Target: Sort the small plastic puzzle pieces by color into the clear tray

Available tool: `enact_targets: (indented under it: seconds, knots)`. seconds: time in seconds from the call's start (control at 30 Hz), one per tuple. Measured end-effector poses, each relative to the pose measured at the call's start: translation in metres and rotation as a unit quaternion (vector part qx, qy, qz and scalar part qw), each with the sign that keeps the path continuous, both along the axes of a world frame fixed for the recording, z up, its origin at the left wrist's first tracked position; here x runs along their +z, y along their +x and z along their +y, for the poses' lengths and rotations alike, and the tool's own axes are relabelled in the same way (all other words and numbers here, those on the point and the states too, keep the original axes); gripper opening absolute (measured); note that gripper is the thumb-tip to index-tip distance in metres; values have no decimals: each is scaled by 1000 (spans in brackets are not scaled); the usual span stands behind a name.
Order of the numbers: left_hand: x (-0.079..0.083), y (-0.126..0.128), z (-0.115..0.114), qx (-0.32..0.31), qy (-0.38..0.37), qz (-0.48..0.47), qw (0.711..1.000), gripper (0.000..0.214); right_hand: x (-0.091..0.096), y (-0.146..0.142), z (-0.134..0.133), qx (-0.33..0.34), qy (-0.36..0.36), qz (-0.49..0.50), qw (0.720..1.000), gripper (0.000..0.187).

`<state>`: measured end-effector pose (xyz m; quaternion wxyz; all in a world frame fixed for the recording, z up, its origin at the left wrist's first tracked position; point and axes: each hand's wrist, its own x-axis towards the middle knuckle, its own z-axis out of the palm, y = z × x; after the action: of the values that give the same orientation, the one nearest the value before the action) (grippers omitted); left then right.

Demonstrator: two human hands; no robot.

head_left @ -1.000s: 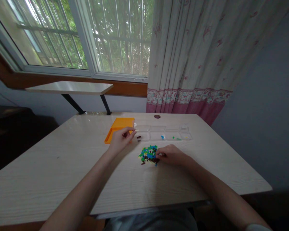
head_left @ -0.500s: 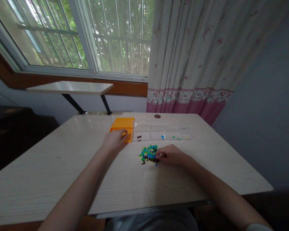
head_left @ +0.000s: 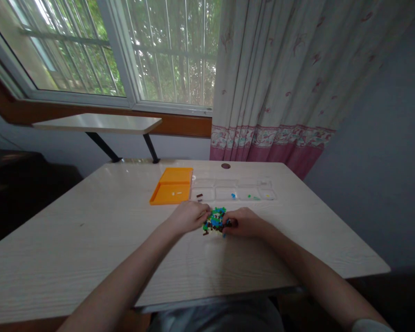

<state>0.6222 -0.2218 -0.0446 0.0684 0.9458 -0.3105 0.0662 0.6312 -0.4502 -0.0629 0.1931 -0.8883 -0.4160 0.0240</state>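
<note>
While left hand and right hand, grips unclear, flank one pile, one orange tray holds two pieces.

Green, blue, dark brown and pale yellow are mixed in the pile of small pieces. The case is coloured plain orange, and small white bits are seen on it. In the colourless, clear tray, brown, blue, green and yellow are shown by separate pieces. The surface is streaked with pale wood grain. The cream curtain is patterned with reddish motifs and banded with a floral strip above plain pink.
</note>
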Motion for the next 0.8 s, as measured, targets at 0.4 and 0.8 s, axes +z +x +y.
enact_targets:
  seconds: [0.4,0.8]
  knots:
    - [-1,-1,-2,-24,6,10,1000,28,1,0,0,10,12,16,1000,21]
    - [-3,-3,-5,-29,1,15,999,26,3,-1,1,13,27,35,999,15]
